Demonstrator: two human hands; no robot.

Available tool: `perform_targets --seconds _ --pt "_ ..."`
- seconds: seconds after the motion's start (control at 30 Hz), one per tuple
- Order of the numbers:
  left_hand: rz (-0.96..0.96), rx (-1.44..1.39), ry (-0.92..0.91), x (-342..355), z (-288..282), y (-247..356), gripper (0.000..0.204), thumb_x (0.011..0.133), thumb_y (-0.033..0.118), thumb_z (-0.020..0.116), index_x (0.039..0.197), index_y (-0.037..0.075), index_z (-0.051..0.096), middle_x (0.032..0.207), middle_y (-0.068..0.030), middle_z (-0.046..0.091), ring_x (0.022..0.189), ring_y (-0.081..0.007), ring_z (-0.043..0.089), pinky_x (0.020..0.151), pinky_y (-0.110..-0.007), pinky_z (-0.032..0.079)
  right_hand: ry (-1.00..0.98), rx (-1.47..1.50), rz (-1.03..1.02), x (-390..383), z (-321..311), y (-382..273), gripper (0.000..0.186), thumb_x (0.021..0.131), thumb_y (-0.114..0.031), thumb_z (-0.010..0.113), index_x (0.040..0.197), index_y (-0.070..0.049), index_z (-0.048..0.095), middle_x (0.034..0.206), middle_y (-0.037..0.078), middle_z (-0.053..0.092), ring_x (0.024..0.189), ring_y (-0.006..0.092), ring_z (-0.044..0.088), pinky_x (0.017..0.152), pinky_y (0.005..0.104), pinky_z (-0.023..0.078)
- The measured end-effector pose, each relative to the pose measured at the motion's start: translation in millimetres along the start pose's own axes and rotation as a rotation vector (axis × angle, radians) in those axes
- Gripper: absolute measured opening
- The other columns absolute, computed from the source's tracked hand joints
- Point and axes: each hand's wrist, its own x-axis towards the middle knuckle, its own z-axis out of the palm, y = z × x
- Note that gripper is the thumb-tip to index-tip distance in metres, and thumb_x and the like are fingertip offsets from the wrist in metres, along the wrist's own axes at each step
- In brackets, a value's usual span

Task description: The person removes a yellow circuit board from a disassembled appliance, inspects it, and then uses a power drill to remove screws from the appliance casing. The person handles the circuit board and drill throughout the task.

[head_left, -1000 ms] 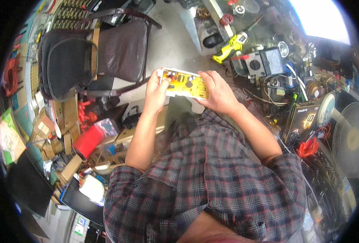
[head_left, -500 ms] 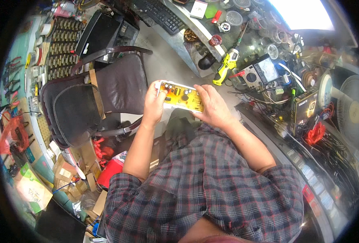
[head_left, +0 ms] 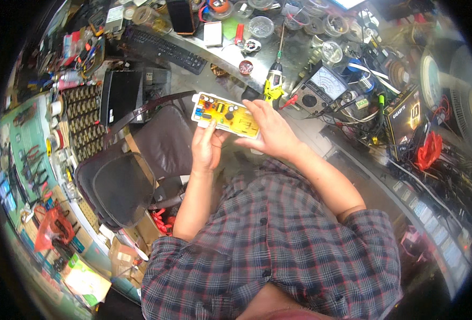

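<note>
A yellow circuit board [head_left: 228, 114] with capacitors and other parts sits in a white housing, held at a slight tilt over the walkway. My right hand [head_left: 265, 128] grips its right end, thumb along the upper edge. Below the board's left half, my left hand [head_left: 208, 144] has curled fingers, with the thumb at the lower edge; some fingertips are hidden. Just beyond the board, a yellow-and-black power tool with a long tip [head_left: 273, 85] lies at the bench edge, near an analog multimeter [head_left: 326, 82] with test leads.
The cluttered bench [head_left: 225, 60] has a black keyboard [head_left: 164, 50] and plastic tubs [head_left: 261, 26]. A leather chair [head_left: 116, 189] stands at left beside a workbench [head_left: 20, 128] with pliers and component drawers. A fan [head_left: 468, 106] and tangled cables are at right.
The view has shifted toward the bench, showing more of it. The board has risen in the picture and moved left; my left hand has slipped from its left end to underneath its lower edge.
</note>
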Motion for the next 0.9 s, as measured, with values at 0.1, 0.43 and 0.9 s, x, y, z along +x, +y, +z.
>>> perform_targets --seconds 0.1,0.43,0.9 --pt "0.002 -0.051 0.007 27.4 -22.2 12.3 0.045 0.111 0.014 0.047 0.155 0.007 0.041 0.148 -0.0134 0.056 0.131 -0.0284 0.060 0.107 -0.047 0.054 0.032 0.004 0.130 17.2 -5.0 23.6 0.062 0.091 -0.036 0.077 0.136 0.001 0.054 0.123 0.021 0.062 0.116 0.0404 0.062 0.098 0.0463 0.052" --pt "-0.141 -0.098 0.009 123.0 -96.0 55.5 0.043 0.111 0.022 0.050 0.152 0.009 0.044 0.150 -0.0137 0.055 0.138 -0.0302 0.055 0.117 -0.050 0.045 0.090 -0.625 0.330 114.1 34.6 56.2 0.064 0.078 -0.044 0.085 0.124 -0.004 0.066 0.109 0.013 0.065 0.105 0.0317 0.060 0.088 0.0449 0.047" --pt "-0.450 -0.101 -0.178 171.3 -74.9 29.9 0.045 0.109 0.019 0.055 0.153 0.014 0.043 0.150 -0.0096 0.053 0.135 -0.0309 0.055 0.115 -0.050 0.044 0.295 -0.549 0.619 132.3 -35.2 88.1 0.040 0.091 -0.029 0.071 0.115 0.000 0.058 0.105 0.024 0.068 0.091 0.0421 0.072 0.079 0.0510 0.060"
